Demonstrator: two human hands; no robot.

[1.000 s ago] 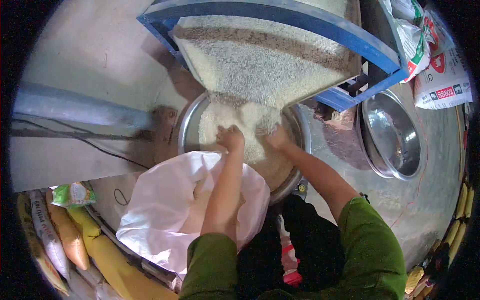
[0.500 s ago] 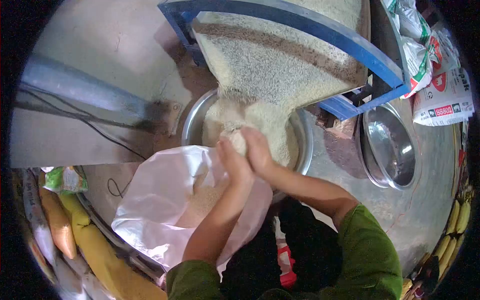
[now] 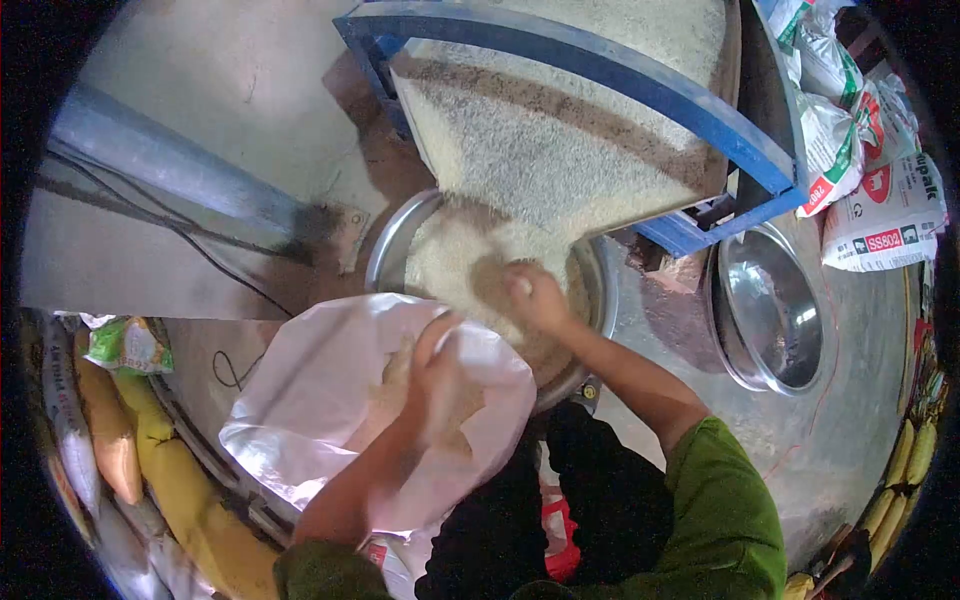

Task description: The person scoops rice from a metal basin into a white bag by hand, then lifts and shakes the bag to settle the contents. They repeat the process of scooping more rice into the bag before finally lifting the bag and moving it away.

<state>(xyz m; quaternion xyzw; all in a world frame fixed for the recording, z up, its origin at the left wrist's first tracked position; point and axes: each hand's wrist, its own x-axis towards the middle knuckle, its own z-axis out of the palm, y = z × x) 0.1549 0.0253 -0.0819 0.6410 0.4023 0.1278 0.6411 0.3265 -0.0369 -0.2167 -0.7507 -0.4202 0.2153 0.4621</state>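
Blurred fingers leave the left hand's (image 3: 432,360) grip unreadable: I cannot tell whether it is open or closed above the white sack's mouth at lower centre. Slightly right of centre, the right hand (image 3: 540,300) has its fingers curled near the grain, but whether it grips any is unclear.

Largest is a painted blue frame (image 3: 610,55) at the top, its bar bowed in the view, around a broad, speckled slope of grain (image 3: 540,130) that narrows toward the centre. Below sits the wide-mouthed white sack (image 3: 290,400), thin, creased and glossy, with more grain inside. Behind it, a round, shiny steel basin (image 3: 390,235) holds a loose, powdery mound. A smooth, plump yellow sack (image 3: 190,480) lies at lower left; a polished metal bowl (image 3: 770,305) stands at right. Smaller still, a crinkled green-and-white packet (image 3: 130,345) rests at the left edge.
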